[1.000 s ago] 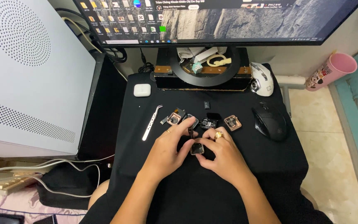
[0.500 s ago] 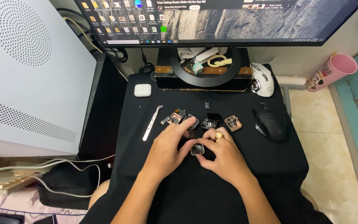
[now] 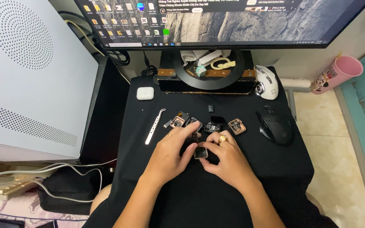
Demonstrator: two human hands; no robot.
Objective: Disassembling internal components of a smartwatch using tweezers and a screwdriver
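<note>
Left hand [image 3: 168, 155]: I see its fingers closed on the small square part [image 3: 200, 152].
Right hand [image 3: 228, 160]: its fingertips pinch the same part.
Tweezers [image 3: 154, 126]: lying just left, untouched.

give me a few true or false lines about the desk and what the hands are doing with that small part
1. Both hands, the left hand and the right hand, pinch one small dark square part between them. True.
2. The metal tweezers are held in the left hand. False: they lie on the black cloth, left of the hands.
3. A ring sits on a finger of the right hand. True.
4. The black mouse lies left of the hands. False: it lies to their right.
5. A pink cup stands at the right, off the cloth. True.
</note>
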